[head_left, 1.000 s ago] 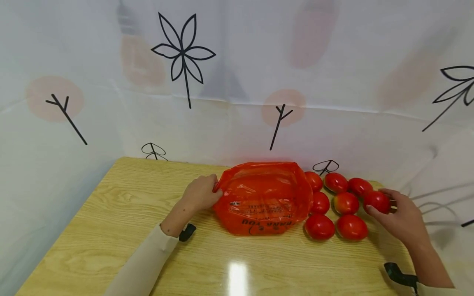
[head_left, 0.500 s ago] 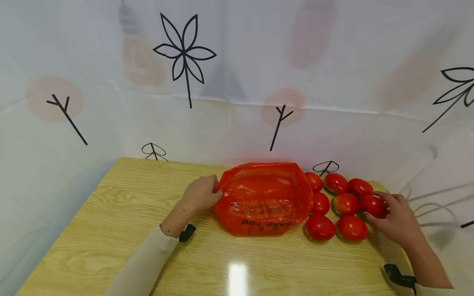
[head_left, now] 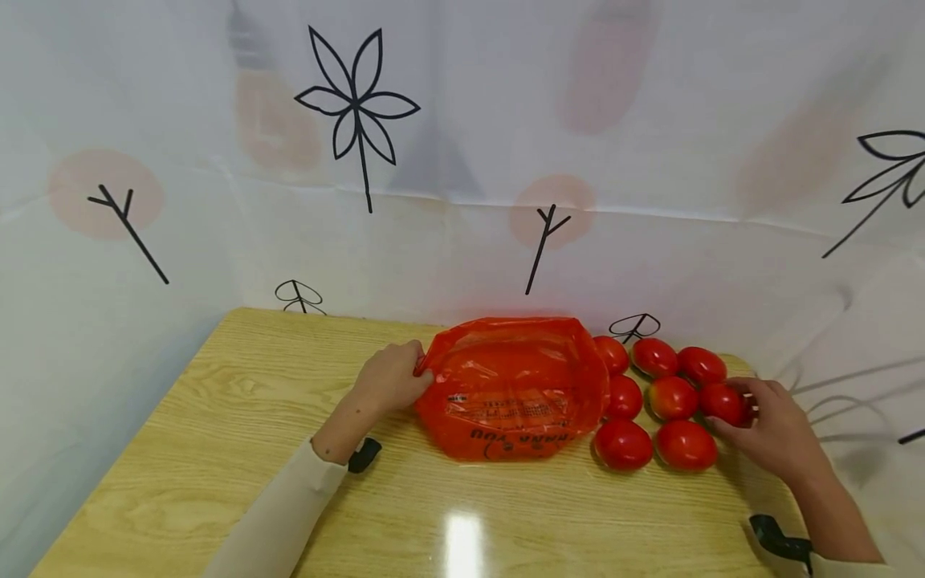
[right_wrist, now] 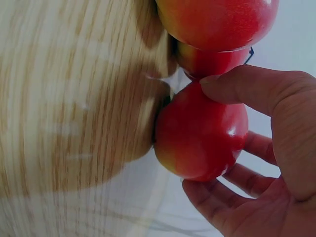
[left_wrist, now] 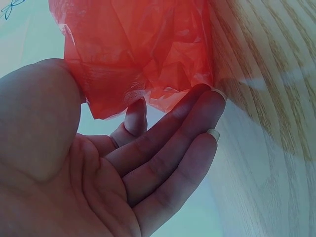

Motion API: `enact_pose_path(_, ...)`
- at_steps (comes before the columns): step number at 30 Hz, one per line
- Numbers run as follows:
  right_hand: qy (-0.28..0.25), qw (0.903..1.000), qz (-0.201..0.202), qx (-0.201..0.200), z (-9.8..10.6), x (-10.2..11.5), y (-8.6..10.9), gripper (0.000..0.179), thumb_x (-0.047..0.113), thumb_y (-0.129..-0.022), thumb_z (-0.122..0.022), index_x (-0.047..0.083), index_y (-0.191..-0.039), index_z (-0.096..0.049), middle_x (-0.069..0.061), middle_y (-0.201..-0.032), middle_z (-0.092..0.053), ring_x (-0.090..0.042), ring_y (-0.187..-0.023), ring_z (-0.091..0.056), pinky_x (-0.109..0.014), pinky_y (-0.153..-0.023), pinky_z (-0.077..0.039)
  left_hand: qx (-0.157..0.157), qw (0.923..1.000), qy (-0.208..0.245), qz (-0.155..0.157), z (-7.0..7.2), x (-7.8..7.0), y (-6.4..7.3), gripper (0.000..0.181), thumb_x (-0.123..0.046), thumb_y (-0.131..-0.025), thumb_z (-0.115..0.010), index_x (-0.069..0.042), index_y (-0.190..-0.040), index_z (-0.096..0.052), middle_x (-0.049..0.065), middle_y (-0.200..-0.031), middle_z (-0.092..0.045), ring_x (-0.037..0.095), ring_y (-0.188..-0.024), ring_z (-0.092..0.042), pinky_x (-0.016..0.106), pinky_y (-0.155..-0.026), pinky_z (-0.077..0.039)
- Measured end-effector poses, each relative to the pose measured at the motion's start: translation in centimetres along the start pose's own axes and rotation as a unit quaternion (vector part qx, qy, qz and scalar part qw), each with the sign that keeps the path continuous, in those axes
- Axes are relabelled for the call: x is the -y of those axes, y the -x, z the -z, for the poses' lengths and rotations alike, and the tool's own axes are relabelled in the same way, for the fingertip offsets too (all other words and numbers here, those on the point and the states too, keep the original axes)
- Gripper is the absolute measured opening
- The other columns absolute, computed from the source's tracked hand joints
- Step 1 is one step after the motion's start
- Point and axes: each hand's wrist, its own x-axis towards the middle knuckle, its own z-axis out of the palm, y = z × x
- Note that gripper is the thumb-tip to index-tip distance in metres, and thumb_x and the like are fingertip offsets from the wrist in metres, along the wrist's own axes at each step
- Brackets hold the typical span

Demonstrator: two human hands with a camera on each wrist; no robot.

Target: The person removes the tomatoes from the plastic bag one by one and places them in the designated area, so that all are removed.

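Note:
A red plastic bag (head_left: 506, 385) with black print lies on the wooden table, its mouth spread toward the fruit. My left hand (head_left: 393, 377) pinches the bag's left edge; in the left wrist view the other fingers (left_wrist: 173, 168) curve loosely below the crumpled plastic (left_wrist: 133, 54). My right hand (head_left: 776, 429) holds the rightmost smooth red fruit (head_left: 723, 403) from its right side. In the right wrist view, the thumb lies on one side of this yellow-tinged red fruit (right_wrist: 202, 133) and the fingers on the other. It sits close against the neighbouring fruit (head_left: 674, 398).
Several more red oval fruits (head_left: 686, 445) sit in a cluster right of the bag, the nearest ones at its edge. A white patterned cloth (head_left: 462, 241) hangs behind the wooden table (head_left: 217, 449). The table's right edge is just beyond my right hand.
My right hand has shifted slightly left with the red fruit, bringing it beside the other fruits, and has stayed there over the last half second. My left hand and the bag have kept still.

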Motion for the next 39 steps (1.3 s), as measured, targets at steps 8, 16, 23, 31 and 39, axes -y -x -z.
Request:
enact_pose_path(8,0.003,0.9998,-0.005,0.017,0.2,0.1,0.0,0.066,0.015,-0.083,-0.088,-0.014,-0.131,-0.053,-0.041,-0.119,-0.049,-0.052,-0.095,-0.056,-0.048,-0.067,-0.057,-0.011,0.9999,0.006,0.002,0.0,0.0,0.0,0.016,-0.022,-0.098,-0.069,-0.010,-0.095,-0.059,0.002,-0.069,-0.056,0.018,-0.058,-0.053,0.028,-0.053,-0.041)
enact_pose_path(16,0.011,0.9997,-0.001,0.024,0.3,-0.1,0.0,0.067,0.018,-0.082,-0.089,-0.013,-0.130,-0.054,-0.040,-0.118,-0.051,-0.050,-0.094,-0.057,-0.041,-0.065,-0.053,-0.038,0.9992,0.014,0.000,0.3,-0.3,0.0,0.016,-0.021,-0.099,-0.069,-0.008,-0.095,-0.059,0.003,-0.068,-0.056,0.019,-0.056,-0.052,0.029,-0.051,-0.039)
enact_pose_path(23,0.013,0.9996,0.005,0.025,0.3,-0.3,-0.1,0.065,0.020,-0.083,-0.088,-0.013,-0.129,-0.056,-0.040,-0.117,-0.052,-0.048,-0.093,-0.057,-0.039,-0.064,-0.051,-0.057,0.9978,0.034,0.011,0.3,-0.4,-0.1,0.017,-0.021,-0.099,-0.068,-0.007,-0.100,-0.059,0.004,-0.068,-0.056,0.019,-0.056,-0.052,0.029,-0.051,-0.040)
enact_pose_path(31,0.018,0.9993,0.002,0.033,0.7,0.2,-0.2,0.064,0.021,-0.086,-0.086,-0.014,-0.130,-0.055,-0.041,-0.118,-0.050,-0.050,-0.094,-0.057,-0.039,-0.064,-0.051,-0.099,0.9917,0.076,0.031,0.1,-0.3,-0.1,0.018,-0.023,-0.100,-0.066,-0.007,-0.108,-0.063,0.005,-0.078,-0.065,0.019,-0.060,-0.056,0.031,-0.053,-0.045)
enact_pose_path(39,0.034,0.9992,0.021,0.009,0.8,1.0,0.1,0.056,0.019,-0.091,-0.082,-0.013,-0.129,-0.056,-0.038,-0.119,-0.054,-0.048,-0.096,-0.053,-0.052,-0.072,-0.050,-0.113,0.9887,0.091,0.041,0.5,-0.2,-0.2,0.030,-0.034,-0.103,-0.066,-0.008,-0.116,-0.066,0.008,-0.102,-0.076,0.021,-0.076,-0.068,0.034,-0.064,-0.056)
